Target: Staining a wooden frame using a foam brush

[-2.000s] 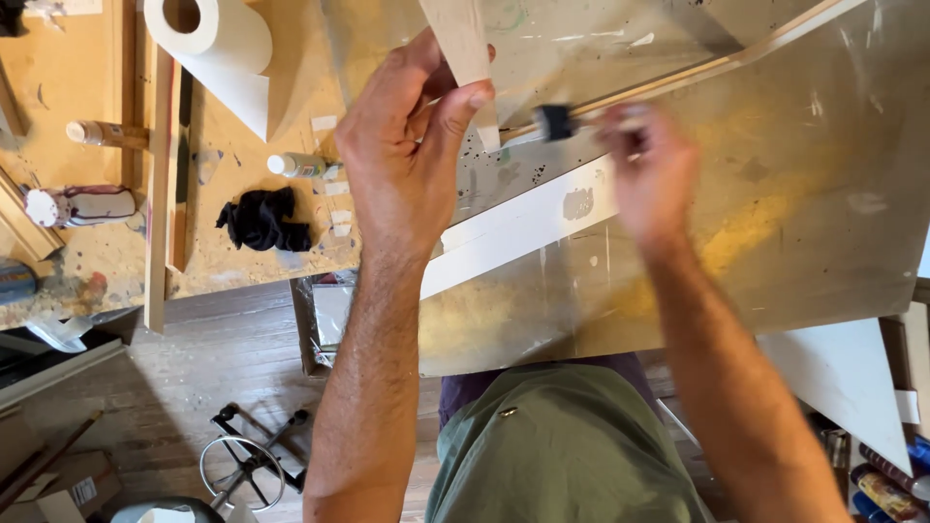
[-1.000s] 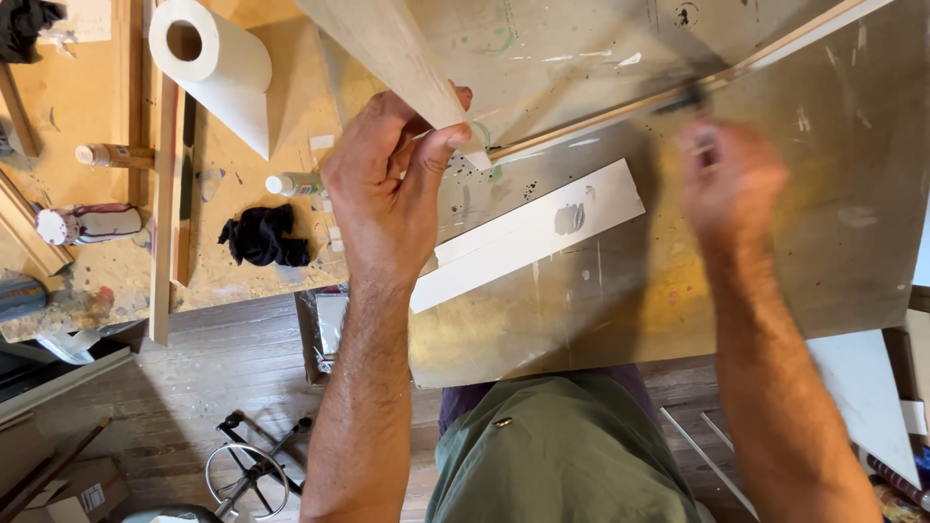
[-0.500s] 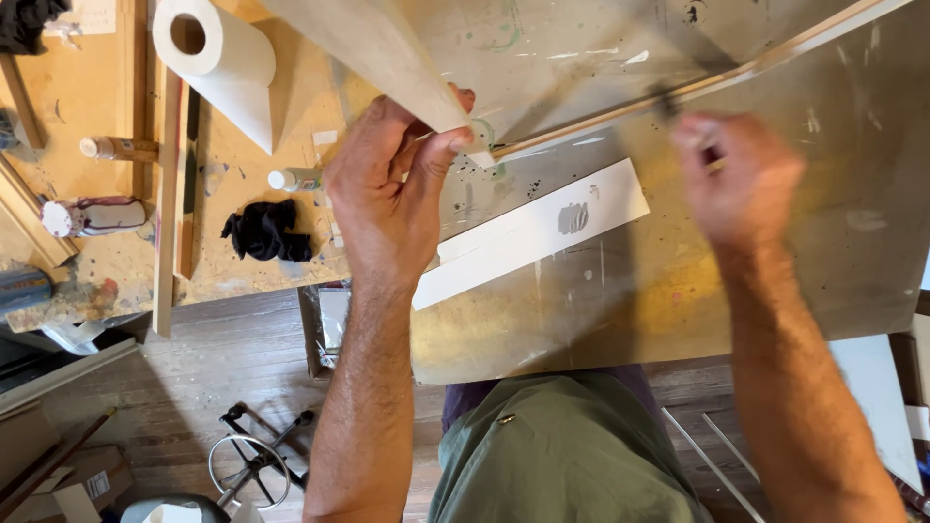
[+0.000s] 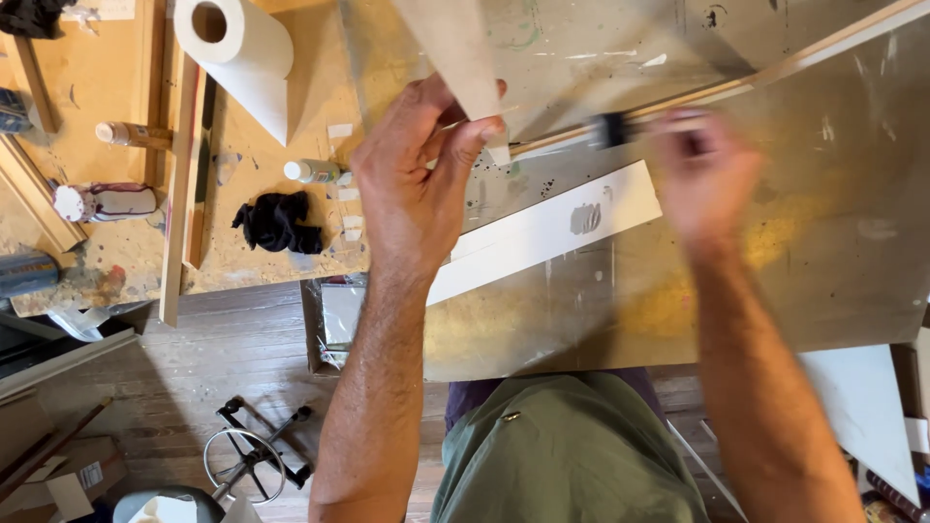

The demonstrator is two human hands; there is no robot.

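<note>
My left hand [image 4: 421,179] pinches the near end of a pale wooden board [image 4: 453,48] that slants up and away over the bench. My right hand [image 4: 705,172], blurred by motion, grips the handle of a small brush whose black head [image 4: 610,129] lies against a thin wooden strip [image 4: 775,70] running diagonally across the metal-covered worktop [image 4: 823,271]. A white strip [image 4: 562,228] with a grey smear lies flat on the worktop just below both hands.
A paper towel roll [image 4: 237,48], a black rag [image 4: 276,221], a small white bottle [image 4: 310,171], a brown-capped bottle [image 4: 131,135] and wood battens [image 4: 179,184] lie on the bench at left. A wheeled metal stand [image 4: 247,455] sits on the wooden floor below.
My right hand has swept the brush leftward along the thin strip, toward my left hand. My left hand keeps its hold on the pale board.
</note>
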